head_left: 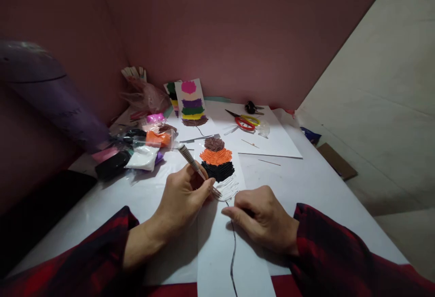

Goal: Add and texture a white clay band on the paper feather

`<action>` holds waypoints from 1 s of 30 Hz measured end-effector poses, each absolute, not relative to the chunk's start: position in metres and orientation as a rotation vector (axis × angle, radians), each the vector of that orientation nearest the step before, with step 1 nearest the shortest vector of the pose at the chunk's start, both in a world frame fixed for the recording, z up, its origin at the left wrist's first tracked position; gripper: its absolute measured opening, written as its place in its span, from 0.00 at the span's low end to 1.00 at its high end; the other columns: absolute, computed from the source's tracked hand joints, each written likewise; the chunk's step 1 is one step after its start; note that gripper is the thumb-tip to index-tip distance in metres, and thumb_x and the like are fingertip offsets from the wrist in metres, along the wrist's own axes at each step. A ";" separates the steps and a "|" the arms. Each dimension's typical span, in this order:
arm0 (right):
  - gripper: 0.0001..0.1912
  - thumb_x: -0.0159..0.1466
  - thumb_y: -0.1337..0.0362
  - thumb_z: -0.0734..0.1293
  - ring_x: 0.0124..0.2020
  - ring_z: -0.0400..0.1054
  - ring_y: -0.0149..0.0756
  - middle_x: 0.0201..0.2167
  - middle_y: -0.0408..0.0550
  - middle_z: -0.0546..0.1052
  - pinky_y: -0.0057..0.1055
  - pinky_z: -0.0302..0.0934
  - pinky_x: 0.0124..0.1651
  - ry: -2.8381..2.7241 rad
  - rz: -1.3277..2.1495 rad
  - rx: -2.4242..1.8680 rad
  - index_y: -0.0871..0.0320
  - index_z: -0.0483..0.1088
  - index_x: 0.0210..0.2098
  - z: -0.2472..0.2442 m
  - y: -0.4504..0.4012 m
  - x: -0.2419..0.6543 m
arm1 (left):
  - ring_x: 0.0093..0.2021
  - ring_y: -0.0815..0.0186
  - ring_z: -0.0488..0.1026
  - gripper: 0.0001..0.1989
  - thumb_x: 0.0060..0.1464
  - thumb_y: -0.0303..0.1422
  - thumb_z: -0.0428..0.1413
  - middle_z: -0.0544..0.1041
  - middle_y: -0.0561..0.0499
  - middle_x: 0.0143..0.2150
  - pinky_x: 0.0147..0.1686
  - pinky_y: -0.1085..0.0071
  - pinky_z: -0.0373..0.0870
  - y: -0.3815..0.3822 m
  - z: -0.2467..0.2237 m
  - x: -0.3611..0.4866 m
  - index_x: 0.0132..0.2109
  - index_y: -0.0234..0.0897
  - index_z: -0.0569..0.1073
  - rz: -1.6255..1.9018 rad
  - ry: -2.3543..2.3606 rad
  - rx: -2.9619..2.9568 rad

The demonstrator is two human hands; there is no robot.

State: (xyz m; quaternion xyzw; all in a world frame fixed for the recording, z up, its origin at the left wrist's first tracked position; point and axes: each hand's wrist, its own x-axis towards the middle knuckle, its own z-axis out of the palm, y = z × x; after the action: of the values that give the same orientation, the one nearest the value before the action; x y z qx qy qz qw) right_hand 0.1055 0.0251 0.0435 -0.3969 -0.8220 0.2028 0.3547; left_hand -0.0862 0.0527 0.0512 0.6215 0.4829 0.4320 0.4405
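Note:
In my left hand [181, 193] a slim fork [190, 159] with a patterned handle is pinched, its tines pressed against a white clay patch [228, 186]. That patch is textured and lies on a long white paper sheet [215, 256]. Above it are a black clay band [219, 172], an orange clay band [217, 155] and a brown clay patch [214, 144]. From the white patch a dark drawn line [233, 251] runs down the sheet. My right hand [263, 215] rests in a loose fist on the paper, just right of the white patch, with nothing visible in it.
Bagged clay packs [141, 156] crowd the left side. Painted cards [190, 102] lean at the back. Scissors [244, 122], keys [253, 107] and thin sticks [269, 162] lie at the back right. A large purple cylinder [50, 93] stands at the far left.

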 end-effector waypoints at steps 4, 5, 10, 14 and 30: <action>0.19 0.65 0.65 0.65 0.18 0.48 0.25 0.15 0.36 0.60 0.27 0.42 0.23 -2.250 0.478 -0.950 0.59 0.61 0.18 0.042 0.025 0.106 | 0.20 0.65 0.75 0.07 0.55 0.34 0.56 0.76 0.53 0.22 0.21 0.70 0.72 0.053 0.050 -0.086 0.33 0.39 0.65 1.088 1.166 1.601; 0.19 0.66 0.65 0.64 0.18 0.48 0.25 0.15 0.36 0.59 0.27 0.41 0.23 -2.260 0.476 -0.948 0.59 0.61 0.18 0.041 0.025 0.106 | 0.21 0.65 0.75 0.07 0.55 0.34 0.56 0.76 0.53 0.22 0.21 0.70 0.72 0.054 0.050 -0.087 0.33 0.39 0.65 1.084 1.163 1.623; 0.18 0.65 0.65 0.65 0.18 0.48 0.24 0.16 0.35 0.57 0.26 0.41 0.23 -2.264 0.515 -0.982 0.59 0.60 0.19 0.043 0.025 0.106 | 0.23 0.65 0.75 0.05 0.55 0.33 0.55 0.75 0.52 0.23 0.24 0.69 0.72 0.056 0.051 -0.091 0.33 0.39 0.65 1.064 1.166 1.770; 0.18 0.65 0.66 0.65 0.18 0.47 0.24 0.16 0.34 0.56 0.25 0.41 0.23 -2.261 0.526 -0.998 0.59 0.60 0.20 0.044 0.023 0.106 | 0.24 0.66 0.74 0.04 0.56 0.31 0.53 0.75 0.53 0.24 0.25 0.70 0.71 0.057 0.051 -0.094 0.34 0.39 0.65 1.042 1.164 1.828; 0.18 0.65 0.67 0.65 0.17 0.47 0.24 0.16 0.34 0.57 0.25 0.41 0.23 -2.255 0.511 -1.017 0.59 0.60 0.20 0.044 0.023 0.107 | 0.20 0.71 0.66 0.04 0.55 0.25 0.52 0.68 0.57 0.22 0.21 0.74 0.63 0.061 0.057 -0.098 0.34 0.38 0.65 1.101 1.200 2.093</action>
State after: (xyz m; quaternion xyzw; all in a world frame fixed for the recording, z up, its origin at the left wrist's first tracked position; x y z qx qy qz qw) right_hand 0.1066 0.0230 0.0441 -0.3838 -0.8507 0.1930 0.3031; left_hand -0.0977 0.0615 0.0569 0.7658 0.4389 0.4028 0.2424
